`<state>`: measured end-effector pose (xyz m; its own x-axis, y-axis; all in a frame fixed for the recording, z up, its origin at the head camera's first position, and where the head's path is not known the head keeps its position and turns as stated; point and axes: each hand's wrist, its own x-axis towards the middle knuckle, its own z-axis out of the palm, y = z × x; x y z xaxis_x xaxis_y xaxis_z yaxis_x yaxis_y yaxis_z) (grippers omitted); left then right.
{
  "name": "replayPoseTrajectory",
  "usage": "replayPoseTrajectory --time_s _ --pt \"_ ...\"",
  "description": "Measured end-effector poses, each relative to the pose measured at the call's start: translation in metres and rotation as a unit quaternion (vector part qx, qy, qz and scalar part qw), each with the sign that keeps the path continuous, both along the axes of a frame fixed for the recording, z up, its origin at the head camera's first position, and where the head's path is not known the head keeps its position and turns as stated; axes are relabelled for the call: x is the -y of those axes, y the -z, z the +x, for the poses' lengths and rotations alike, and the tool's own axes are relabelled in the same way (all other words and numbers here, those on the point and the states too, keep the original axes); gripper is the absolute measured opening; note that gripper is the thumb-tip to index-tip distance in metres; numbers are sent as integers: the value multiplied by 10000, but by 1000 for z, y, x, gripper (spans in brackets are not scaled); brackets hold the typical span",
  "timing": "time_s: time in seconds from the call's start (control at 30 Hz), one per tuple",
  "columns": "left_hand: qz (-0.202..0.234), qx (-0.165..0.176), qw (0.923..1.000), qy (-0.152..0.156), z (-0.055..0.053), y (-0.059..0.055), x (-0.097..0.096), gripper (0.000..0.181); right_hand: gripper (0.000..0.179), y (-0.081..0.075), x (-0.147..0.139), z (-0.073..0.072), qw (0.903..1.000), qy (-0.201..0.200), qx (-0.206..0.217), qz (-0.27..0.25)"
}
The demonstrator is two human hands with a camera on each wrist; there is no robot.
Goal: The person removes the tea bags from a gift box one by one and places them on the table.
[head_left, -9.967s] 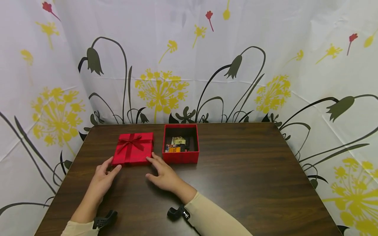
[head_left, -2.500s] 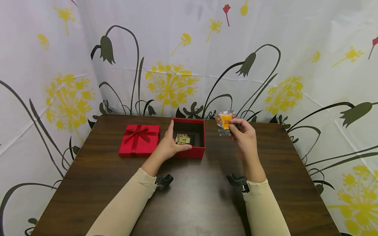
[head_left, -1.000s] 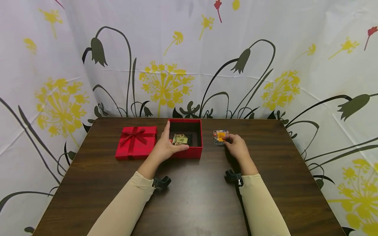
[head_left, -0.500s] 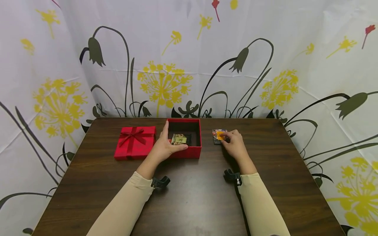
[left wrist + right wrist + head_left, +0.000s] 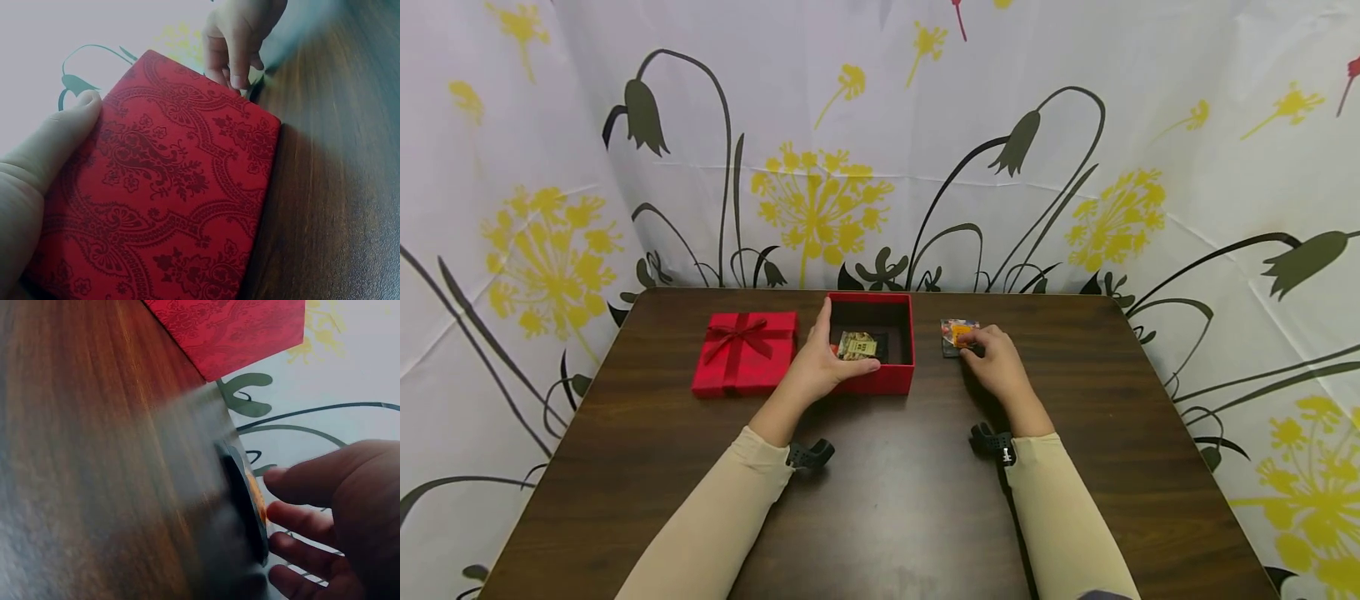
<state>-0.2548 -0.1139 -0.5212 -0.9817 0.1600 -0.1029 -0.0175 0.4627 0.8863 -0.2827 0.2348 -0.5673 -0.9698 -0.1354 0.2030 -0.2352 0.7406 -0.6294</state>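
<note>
In the head view my left hand [image 5: 815,364] rests against the near left corner of a red gift box [image 5: 880,380], its fingers straight along the left wall and its thumb along the front. The left wrist view shows the thumb [image 5: 84,109] lying at the patterned front wall [image 5: 156,169]. Inside the box lies a small packet [image 5: 859,345] with a yellow-green label, partly hidden by my left hand. To the right of the box, my right hand [image 5: 994,358] touches a flat packet [image 5: 957,332] with an orange label on the table. Its thumb and fingers stand apart in the right wrist view.
The box's red lid [image 5: 744,355], tied with a dark red ribbon bow, lies left of the box. The dark wooden table [image 5: 880,492] meets a white flowered curtain [image 5: 880,125] at its back edge.
The right hand has lifted the orange-labelled packet out of the box, carried it right and lowered it flat onto the table. The left hand has moved from the lid to the box.
</note>
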Motion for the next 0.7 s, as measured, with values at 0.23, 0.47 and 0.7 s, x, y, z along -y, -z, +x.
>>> replayPoseTrajectory --time_s 0.23,0.47,0.7 --pt "42 46 10000 10 -1 0 -1 147 22 -1 3 1 9999 -113 -73 -2" --pt "37 57 10000 -3 -1 1 0 147 17 -5 7 2 9994 -58 -341 -81" --pt "17 36 10000 -19 1 0 0 146 10 -29 21 12 9949 126 -913 -411"
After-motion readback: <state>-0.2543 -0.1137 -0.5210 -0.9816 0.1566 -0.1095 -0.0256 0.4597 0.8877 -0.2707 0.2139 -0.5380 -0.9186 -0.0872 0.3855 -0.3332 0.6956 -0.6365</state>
